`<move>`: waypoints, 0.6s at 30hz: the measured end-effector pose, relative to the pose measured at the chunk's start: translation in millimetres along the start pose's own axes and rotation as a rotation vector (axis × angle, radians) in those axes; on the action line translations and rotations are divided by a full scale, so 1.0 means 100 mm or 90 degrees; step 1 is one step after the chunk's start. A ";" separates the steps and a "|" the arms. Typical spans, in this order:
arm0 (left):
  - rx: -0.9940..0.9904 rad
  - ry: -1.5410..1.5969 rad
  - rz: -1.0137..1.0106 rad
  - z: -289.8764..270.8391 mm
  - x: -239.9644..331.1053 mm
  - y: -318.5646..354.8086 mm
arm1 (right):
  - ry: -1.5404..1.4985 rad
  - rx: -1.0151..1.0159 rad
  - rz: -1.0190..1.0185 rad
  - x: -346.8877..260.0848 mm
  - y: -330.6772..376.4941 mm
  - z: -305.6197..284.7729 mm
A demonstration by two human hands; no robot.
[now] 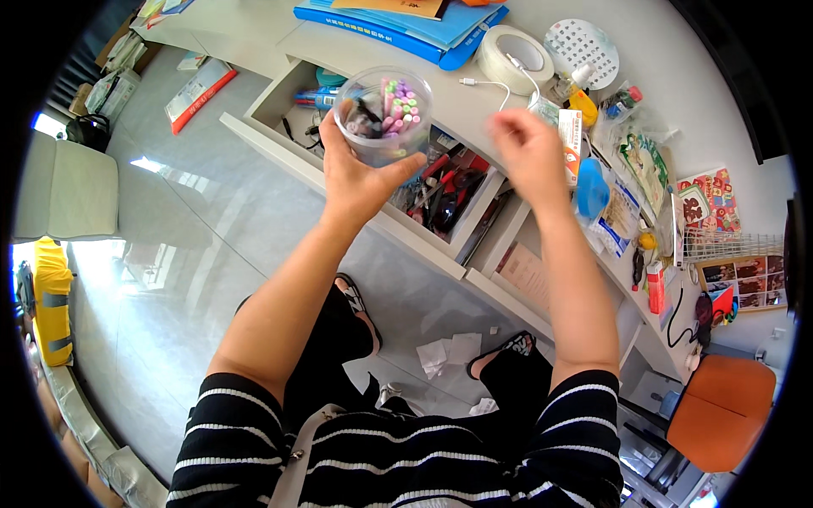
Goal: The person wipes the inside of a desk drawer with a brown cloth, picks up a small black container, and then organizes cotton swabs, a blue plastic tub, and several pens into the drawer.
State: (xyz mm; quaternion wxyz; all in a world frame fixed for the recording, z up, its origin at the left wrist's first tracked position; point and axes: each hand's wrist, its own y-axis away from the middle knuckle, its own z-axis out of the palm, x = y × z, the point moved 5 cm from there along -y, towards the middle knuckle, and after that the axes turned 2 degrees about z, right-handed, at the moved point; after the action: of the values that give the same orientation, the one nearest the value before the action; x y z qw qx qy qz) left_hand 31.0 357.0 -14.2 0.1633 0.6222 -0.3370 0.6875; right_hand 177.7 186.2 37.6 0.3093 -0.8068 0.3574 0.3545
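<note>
Your left hand [360, 173] wraps from below around one clear round cup [383, 114] of pens, upright, held above the open drawer [440, 212]. Your right hand [529, 157] hovers just right of it, over the counter [474, 102], blurred, fingers loosely curled, holding nothing I can see. The cup lies left of that hand. Pens inside: too many to count.

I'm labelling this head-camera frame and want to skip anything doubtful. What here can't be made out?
- Right hand: motion-blurred, so whether it grips anything is unclear.
- Clear plastic cup in the left hand: pastel pen ends show, but the dark items beside them are too small to name.
- Open drawer: partly hidden by the left hand and cup.
- Orange chair: darkened at the fisheye rim.
</note>
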 end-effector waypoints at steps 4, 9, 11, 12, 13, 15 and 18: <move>0.006 -0.021 -0.002 -0.03 -0.01 -0.02 | 0.371 -0.321 -0.125 0.49 0.22 0.77; 0.033 -0.071 0.029 -0.10 -0.03 -0.07 | 0.600 -0.303 -0.341 0.68 0.28 1.21; 0.036 -0.053 0.034 -0.12 -0.01 -0.09 | 0.635 -0.374 -0.333 0.72 0.24 1.26; 0.036 -0.050 0.031 -0.12 0.00 -0.10 | 0.632 -0.406 -0.339 0.72 0.22 1.26; 0.036 -0.046 0.027 -0.11 0.01 -0.10 | 0.630 -0.437 -0.344 0.72 0.22 1.25; 0.042 -0.050 0.028 -0.15 0.01 -0.10 | 0.546 -0.438 -0.340 0.54 0.19 1.17; 0.038 -0.055 0.034 -0.15 0.00 -0.10 | 0.484 -0.497 -0.384 0.49 0.29 1.19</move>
State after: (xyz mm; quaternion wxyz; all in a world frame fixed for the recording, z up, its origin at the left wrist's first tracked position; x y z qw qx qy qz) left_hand 26.3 373.8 -11.3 0.1116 0.6464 -0.3398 0.6740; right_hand 137.2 242.3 -74.2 -0.0707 -0.9956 0.0432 0.0438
